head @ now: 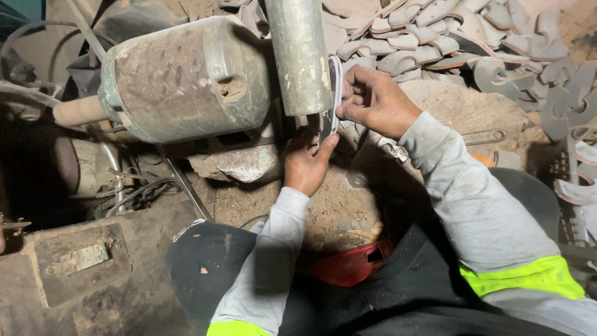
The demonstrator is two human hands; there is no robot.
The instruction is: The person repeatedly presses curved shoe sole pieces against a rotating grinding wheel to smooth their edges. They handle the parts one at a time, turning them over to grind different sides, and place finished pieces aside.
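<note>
Knees at 6; my left hand (306, 163) and right hand (373, 99) pinch blade (332, 99) edges, fingers clamped, against wheel (300, 56). Looks stiff, thin, light, sharp.

Heaped metal blanks (435, 37), perhaps unfinished

Dull, dust-caked metal on the motor housing (186, 78); worn matt grinding wheel (301, 56); bare grey metal on the thin blade (333, 102); soft grey cloth sleeves (460, 193); glossy red plastic (348, 264).
</note>
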